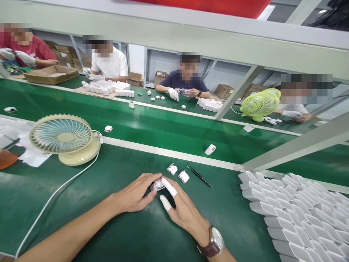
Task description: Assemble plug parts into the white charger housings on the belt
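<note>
the left hand [137,193] pinches a small case [158,185] between its thumb and fingers, just above the green table [131,233]. the right hand [182,207] meets the case from the other side: its forefinger lies at the case's edge, while its thumb is spread away from the forefinger, with a gap between them. whether its other fingers grip the far side, i cannot tell. white finger covers [169,187] sit on that thumb and forefinger, and a watch [217,240] with a brown strap is on the right wrist.

just beyond the hands, two small white parts [184,177] lie side by side, with black tweezers [200,177] beside them. to the right, many white sleeves [300,214] are packed in rows. to the left stands a cream fan [65,138] with a white cable [58,189].

past the table edge, a few white pieces [210,149] lie well apart on a green belt [163,127]. across it, four people work at another bench, a lime-green fan [260,103] near the rightmost one.
</note>
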The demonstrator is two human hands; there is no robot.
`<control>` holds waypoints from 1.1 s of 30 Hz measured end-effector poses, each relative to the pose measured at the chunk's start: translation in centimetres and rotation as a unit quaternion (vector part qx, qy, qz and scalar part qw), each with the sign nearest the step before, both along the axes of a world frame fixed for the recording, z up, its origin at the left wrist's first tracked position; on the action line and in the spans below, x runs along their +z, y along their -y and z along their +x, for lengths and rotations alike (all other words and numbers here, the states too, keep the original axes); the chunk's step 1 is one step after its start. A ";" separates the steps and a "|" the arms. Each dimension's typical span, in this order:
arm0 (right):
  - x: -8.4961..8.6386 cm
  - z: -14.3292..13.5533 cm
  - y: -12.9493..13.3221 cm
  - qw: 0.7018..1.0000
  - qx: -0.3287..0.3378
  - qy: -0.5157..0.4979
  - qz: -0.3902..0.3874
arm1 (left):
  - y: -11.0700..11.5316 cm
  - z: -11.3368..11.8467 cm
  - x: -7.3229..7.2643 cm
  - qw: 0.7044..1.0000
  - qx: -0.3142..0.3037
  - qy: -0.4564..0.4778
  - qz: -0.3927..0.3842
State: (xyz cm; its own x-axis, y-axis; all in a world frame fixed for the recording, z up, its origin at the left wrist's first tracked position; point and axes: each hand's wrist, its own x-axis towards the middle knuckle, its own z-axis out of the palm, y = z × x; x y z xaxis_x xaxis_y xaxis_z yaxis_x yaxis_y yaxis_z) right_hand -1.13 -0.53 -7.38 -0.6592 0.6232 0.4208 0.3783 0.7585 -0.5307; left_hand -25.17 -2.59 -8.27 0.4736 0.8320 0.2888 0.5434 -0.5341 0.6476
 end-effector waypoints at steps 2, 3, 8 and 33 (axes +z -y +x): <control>-0.4 0.1 0.0 1.000 -0.014 -0.001 0.000 | -0.1 -0.1 -0.1 1.000 0.016 -0.008 0.005; -0.5 0.2 0.0 1.000 -0.019 -0.004 0.001 | -0.2 -0.2 -0.1 1.000 0.024 -0.012 0.007; 0.0 0.3 0.2 1.000 -0.008 -0.017 0.002 | -0.5 -0.5 -0.4 0.999 0.025 0.001 0.044; -0.4 -0.1 -0.1 0.999 -0.001 -0.035 0.029 | -1.4 -0.2 0.0 0.988 -0.025 0.055 0.142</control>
State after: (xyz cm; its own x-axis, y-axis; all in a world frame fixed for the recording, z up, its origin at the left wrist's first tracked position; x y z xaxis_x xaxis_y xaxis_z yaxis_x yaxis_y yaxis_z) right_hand -1.24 -0.46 -7.79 -0.6257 0.5978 0.5011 0.3432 0.7878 -0.5114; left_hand -25.37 -1.24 -8.29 0.4649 0.6865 0.5591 0.4468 -0.7271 0.5212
